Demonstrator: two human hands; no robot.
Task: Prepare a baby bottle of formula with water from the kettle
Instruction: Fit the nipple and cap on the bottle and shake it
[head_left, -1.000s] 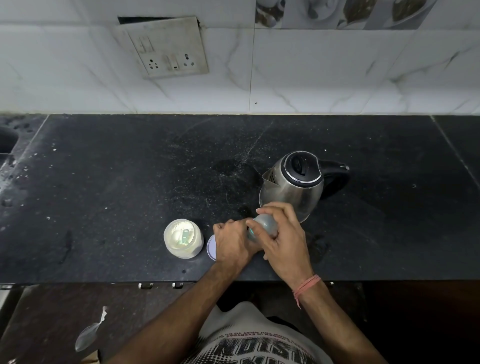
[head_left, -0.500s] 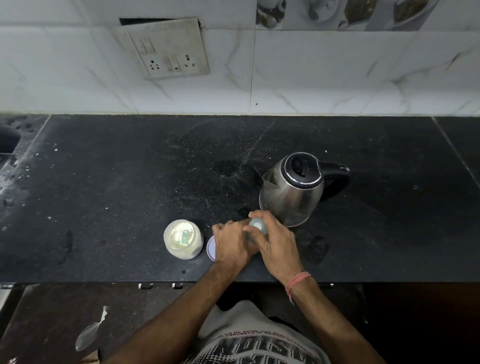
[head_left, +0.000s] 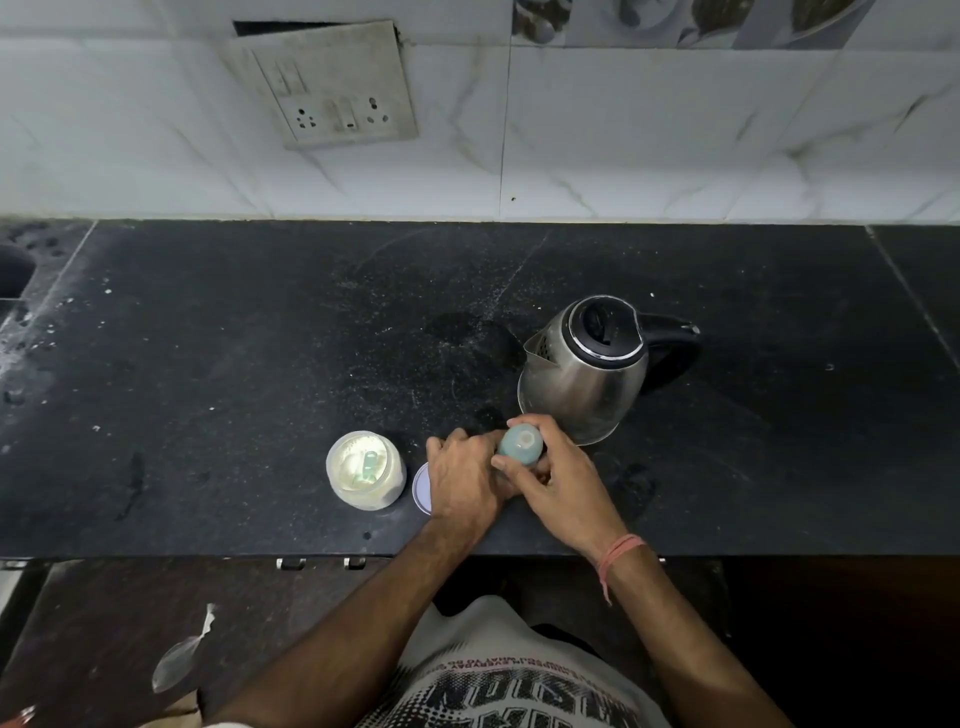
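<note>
- Nearest me, my left hand (head_left: 462, 480) curls round the body of the baby bottle (head_left: 521, 446), which stands on the worktop (head_left: 208, 374) near its front edge; the bottle's body is hidden under my hands.
- My right hand (head_left: 558, 480) has thumb and fingers (head_left: 524, 420) curled round the bottle's pale green top, so I judge I'm either unscrewing or fastening it; I cannot tell which.
- At 9 o'clock from the bottle, a flat lid (head_left: 422, 488) lies just beside my left hand, and past it the open formula jar (head_left: 365, 475) shows powder and a scoop inside.
- At 1 o'clock, just behind the bottle, the kettle (head_left: 584, 371) sits with lid closed.
- Whether water or powder is in the bottle, I can't see.
</note>
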